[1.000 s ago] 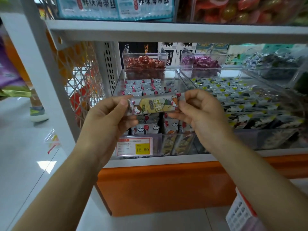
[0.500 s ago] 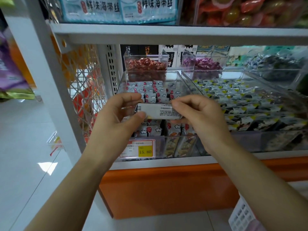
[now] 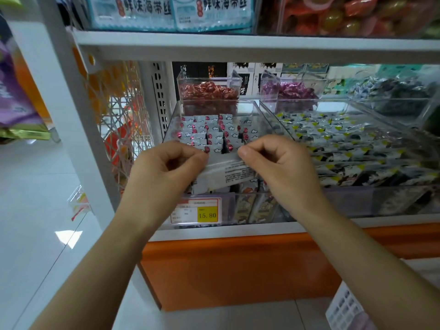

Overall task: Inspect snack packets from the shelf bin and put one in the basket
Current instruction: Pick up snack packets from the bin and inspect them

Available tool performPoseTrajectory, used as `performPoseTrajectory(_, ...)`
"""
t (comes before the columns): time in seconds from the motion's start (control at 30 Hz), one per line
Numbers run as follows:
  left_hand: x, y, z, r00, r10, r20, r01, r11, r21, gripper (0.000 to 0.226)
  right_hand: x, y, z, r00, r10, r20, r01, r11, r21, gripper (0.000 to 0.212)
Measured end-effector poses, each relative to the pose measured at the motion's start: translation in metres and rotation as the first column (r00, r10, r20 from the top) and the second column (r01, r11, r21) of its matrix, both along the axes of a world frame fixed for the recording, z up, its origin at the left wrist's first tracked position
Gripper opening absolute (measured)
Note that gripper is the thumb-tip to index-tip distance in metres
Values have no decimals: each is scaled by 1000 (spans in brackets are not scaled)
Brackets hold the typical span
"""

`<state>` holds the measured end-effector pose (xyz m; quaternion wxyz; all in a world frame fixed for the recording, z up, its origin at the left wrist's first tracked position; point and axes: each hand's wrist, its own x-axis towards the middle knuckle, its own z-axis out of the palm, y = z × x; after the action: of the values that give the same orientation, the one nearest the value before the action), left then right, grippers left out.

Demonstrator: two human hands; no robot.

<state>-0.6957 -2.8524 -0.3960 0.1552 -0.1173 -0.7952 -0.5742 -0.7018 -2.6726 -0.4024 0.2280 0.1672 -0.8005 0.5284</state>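
over the clear bin (image 3: 266, 115), left hand (image 3: 164, 172) and right hand (image 3: 283, 167) each pinch an end of the snack packet (image 3: 228, 172). loosening either pinch would probably drop it among the others, well short of the basket (image 3: 342, 308).

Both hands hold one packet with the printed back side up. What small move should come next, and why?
Probably release the left hand and let the right hand carry the packet down toward the basket at lower right. The text side already faces the camera, and the basket sits on that hand's side.
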Motion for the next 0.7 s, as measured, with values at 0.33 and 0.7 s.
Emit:
performPoseTrajectory(0.33,1,2,-4,996,-72,-43,61,973,-221,35,-6,1,-5,992,-117,51,121,987,-104,23)
performPoseTrajectory(0.7,-24,-22,-3,945,182,-273,-285,866,-410,53,-11,0,-3,994,-71,77,92,948,-305,20)
